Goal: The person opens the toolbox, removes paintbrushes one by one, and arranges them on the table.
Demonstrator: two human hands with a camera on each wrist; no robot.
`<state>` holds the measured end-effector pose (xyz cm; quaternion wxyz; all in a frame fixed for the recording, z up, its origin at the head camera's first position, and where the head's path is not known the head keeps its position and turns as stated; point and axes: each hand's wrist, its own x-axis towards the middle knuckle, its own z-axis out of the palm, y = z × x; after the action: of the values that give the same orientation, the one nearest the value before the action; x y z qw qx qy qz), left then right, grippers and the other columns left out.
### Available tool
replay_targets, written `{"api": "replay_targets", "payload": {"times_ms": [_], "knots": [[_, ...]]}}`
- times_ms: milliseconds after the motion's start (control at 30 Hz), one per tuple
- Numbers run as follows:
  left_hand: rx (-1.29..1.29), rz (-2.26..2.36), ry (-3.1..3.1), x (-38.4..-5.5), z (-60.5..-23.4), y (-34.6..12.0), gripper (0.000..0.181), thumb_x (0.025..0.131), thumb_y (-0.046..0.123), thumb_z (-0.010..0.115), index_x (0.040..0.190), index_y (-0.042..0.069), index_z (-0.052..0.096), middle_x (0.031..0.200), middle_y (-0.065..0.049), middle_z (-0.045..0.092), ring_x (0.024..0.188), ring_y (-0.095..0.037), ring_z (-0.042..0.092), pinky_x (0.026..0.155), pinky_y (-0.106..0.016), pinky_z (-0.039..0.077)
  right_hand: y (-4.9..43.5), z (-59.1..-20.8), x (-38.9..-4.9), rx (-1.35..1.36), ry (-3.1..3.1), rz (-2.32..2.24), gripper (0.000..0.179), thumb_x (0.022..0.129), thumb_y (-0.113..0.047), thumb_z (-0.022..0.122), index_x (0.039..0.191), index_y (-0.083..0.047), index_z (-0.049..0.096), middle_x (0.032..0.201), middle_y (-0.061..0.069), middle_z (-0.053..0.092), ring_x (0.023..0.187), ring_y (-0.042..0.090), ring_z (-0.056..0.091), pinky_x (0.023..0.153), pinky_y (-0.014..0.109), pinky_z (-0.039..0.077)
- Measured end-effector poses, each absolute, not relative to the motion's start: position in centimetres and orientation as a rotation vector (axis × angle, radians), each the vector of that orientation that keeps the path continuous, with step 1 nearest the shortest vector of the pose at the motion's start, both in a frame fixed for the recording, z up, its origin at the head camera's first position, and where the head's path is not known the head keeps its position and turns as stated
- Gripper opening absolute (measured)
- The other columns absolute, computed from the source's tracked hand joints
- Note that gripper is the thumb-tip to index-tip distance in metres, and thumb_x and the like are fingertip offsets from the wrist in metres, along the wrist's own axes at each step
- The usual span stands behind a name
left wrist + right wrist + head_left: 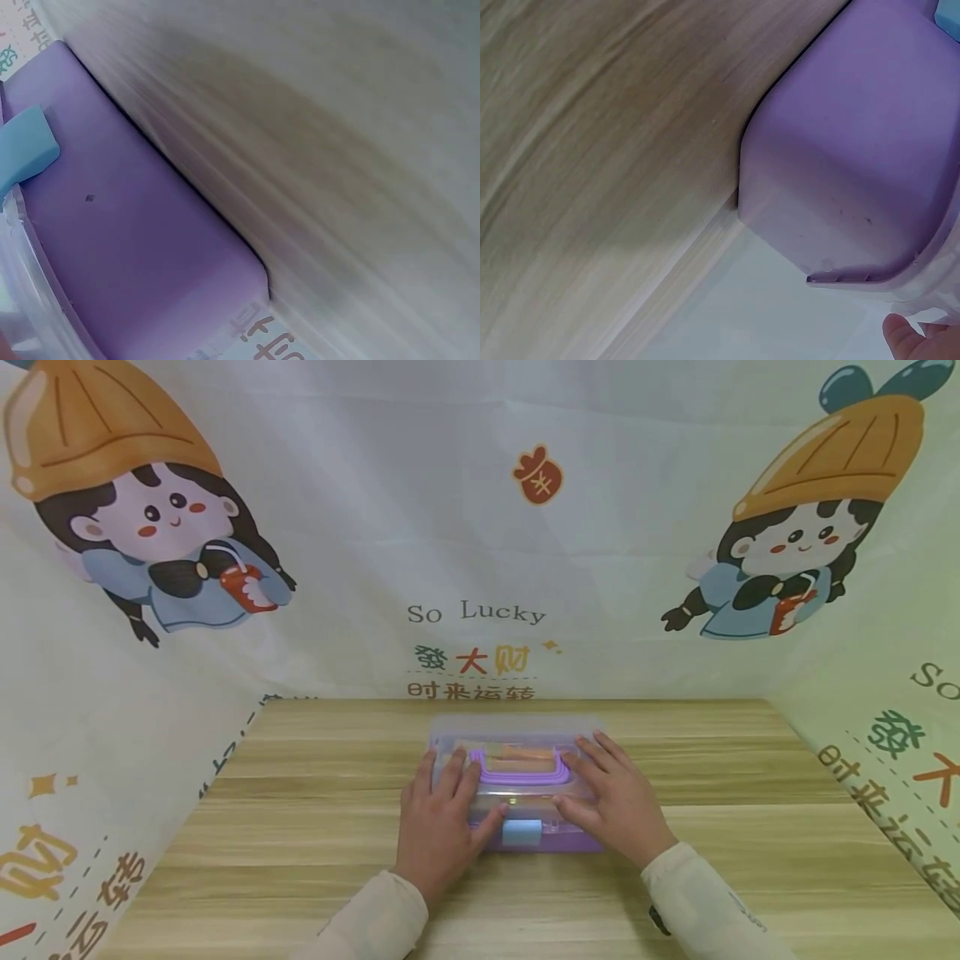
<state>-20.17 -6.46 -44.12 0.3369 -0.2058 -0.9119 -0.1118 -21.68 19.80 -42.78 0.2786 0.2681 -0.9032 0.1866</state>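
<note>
A purple storage box (570, 842) with a clear lid (517, 725) stands on the table. On the lid lies a purple carry handle (525, 778), and a light blue latch (522, 833) sits at the middle of the front. My left hand (441, 818) rests on the lid's left part, fingers spread, thumb beside the latch. On the right part of the lid rests my right hand (621, 797), its fingertips near the handle's right end. Orange and pale contents show through the lid. Both wrist views show the purple base close up; a fingertip (901, 334) touches the lid edge.
The wood-grain table (300, 810) runs back to a printed white cloth (360, 527) that hangs behind it and along both sides. A small dark object (658, 920) shows beneath the right sleeve (705, 902).
</note>
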Motion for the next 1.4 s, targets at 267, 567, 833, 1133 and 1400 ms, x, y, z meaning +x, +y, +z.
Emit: {"api": "replay_targets", "payload": {"times_ms": [267, 567, 833, 1133, 1400], "knots": [[-0.54, -0.291, -2.378, -19.9, -44.2, -6.4, 0.069, 0.088, 0.063, 0.06, 0.131, 0.009, 0.063, 0.14, -0.015, 0.055, 0.132, -0.049, 0.041, 0.093, -0.061, 0.045, 19.9, -42.7, -21.3, 0.718, -2.424, 0.496, 0.06, 0.083, -0.046, 0.071, 0.127, -0.005, 0.067, 0.14, 0.02, 0.055, 0.137, 0.041, 0.04, 0.109, 0.055, 0.034], [-0.539, -0.317, -2.371, -19.6, -44.3, -6.2, 0.069, 0.087, 0.062, 0.062, 0.13, 0.009, 0.063, 0.14, -0.015, 0.055, 0.133, -0.048, 0.04, 0.092, -0.061, 0.045, 20.0, -43.0, -21.2, 0.735, -2.375, 0.511, 0.061, 0.086, -0.052, 0.068, 0.125, -0.005, 0.068, 0.138, 0.02, 0.056, 0.136, 0.042, 0.041, 0.108, 0.056, 0.035], [-0.524, -0.27, -2.388, -19.3, -44.2, -6.1, 0.068, 0.089, 0.064, 0.056, 0.13, 0.01, 0.063, 0.14, -0.014, 0.055, 0.132, -0.047, 0.04, 0.101, -0.066, 0.035, 20.0, -43.1, -21.0, 0.732, -2.372, 0.511, 0.061, 0.087, -0.052, 0.067, 0.126, -0.005, 0.068, 0.139, 0.02, 0.056, 0.136, 0.042, 0.041, 0.107, 0.056, 0.036], [-0.621, -0.164, -2.33, -19.9, -44.1, -6.3, 0.066, 0.092, 0.058, 0.052, 0.125, 0.002, 0.062, 0.133, -0.019, 0.058, 0.127, -0.042, 0.049, 0.105, -0.061, 0.035, 20.1, -43.2, -21.0, 0.73, -2.366, 0.489, 0.062, 0.09, -0.057, 0.061, 0.128, -0.007, 0.067, 0.138, 0.02, 0.056, 0.136, 0.042, 0.041, 0.108, 0.056, 0.036], [-0.681, 0.018, -2.354, -19.6, -43.8, -6.5, 0.069, 0.092, 0.059, 0.052, 0.132, 0.003, 0.057, 0.137, -0.018, 0.055, 0.127, -0.041, 0.048, 0.104, -0.058, 0.039, 19.9, -42.9, -20.4, 0.703, -2.384, 0.4, 0.062, 0.095, -0.062, 0.05, 0.126, -0.011, 0.067, 0.136, 0.017, 0.058, 0.133, 0.041, 0.045, 0.103, 0.073, 0.026]]}}
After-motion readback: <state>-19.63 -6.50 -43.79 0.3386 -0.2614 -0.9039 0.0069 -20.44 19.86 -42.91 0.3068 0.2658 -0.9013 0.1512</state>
